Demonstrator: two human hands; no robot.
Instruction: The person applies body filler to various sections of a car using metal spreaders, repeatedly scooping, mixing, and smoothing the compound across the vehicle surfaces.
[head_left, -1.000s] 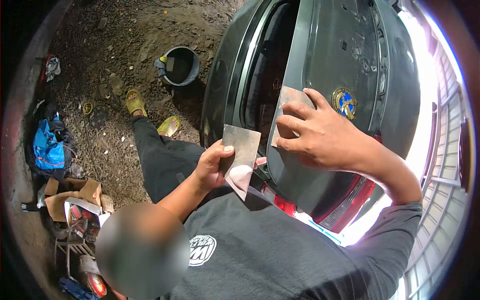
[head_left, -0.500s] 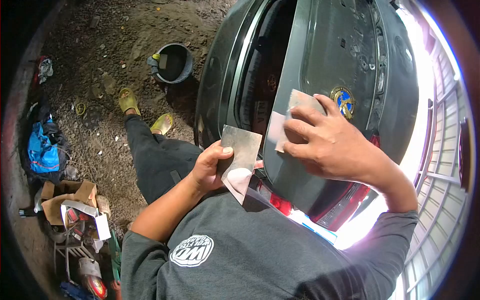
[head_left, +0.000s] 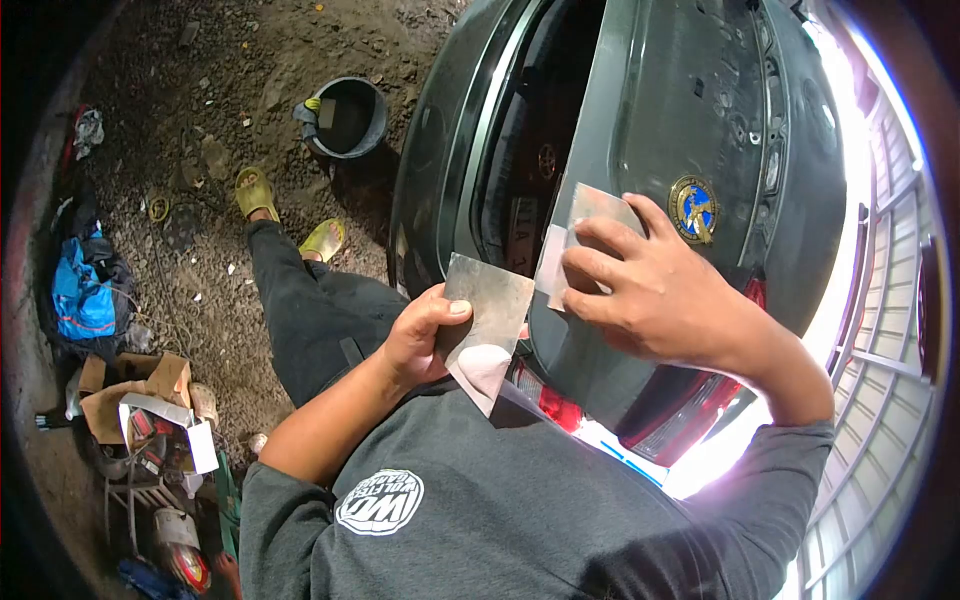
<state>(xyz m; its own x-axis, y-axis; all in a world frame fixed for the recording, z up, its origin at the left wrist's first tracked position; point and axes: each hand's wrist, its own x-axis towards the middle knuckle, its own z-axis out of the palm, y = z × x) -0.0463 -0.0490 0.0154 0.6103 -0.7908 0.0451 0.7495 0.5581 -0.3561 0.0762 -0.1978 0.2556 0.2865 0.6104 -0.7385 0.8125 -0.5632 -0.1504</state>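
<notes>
My left hand grips a thin, flat metal putty plate, thumb on top. A mound of pale pink putty sits near its lower corner. In my right hand is a metal putty spreader, fingers spread over its face. That spreader is at the edge of a dark green car's trunk lid. A pale pink area shows along the spreader's left side; I cannot tell whether it is on the blade or the lid. A round blue and gold emblem is just beyond my right hand.
The trunk gap lies left of the lid. A bucket with a cloth on its rim stands on the gravel ground. Cardboard boxes and a blue bag are at the left. A tail light is below the lid.
The spreader in my right hand has shifted slightly left along the lid edge. My left hand and its plate have moved slightly right in view. The view itself has shifted a little.
</notes>
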